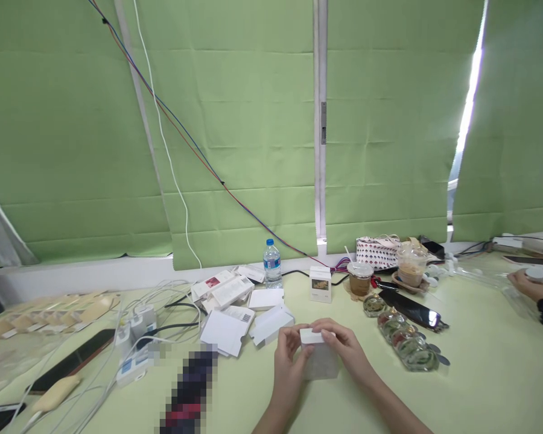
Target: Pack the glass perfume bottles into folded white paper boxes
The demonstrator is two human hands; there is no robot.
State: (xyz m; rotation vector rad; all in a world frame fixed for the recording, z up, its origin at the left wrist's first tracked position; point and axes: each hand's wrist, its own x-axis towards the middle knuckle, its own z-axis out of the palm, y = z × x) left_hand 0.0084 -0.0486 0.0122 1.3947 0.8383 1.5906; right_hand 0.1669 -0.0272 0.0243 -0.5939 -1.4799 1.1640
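Between my two hands is a small white box [322, 363], its narrow white top facing up and its greyish side toward me. My left hand [288, 357] grips it from the left, with the thumb against the near side. From the right, my right hand [344, 349] holds its upper edge with bent fingers. Flat white cartons [228, 330] lie in a loose pile to the left of my hands. A white box with a picture on it [321, 284] stands upright behind them.
A water bottle [272, 262] and a lidded drink cup [360, 278] stand at the back. Clear packs of round items [407, 343] and a black phone [414, 310] lie to the right. Cables and a power strip [136, 364] spread on the left. Another person's hand [531, 283] is at far right.
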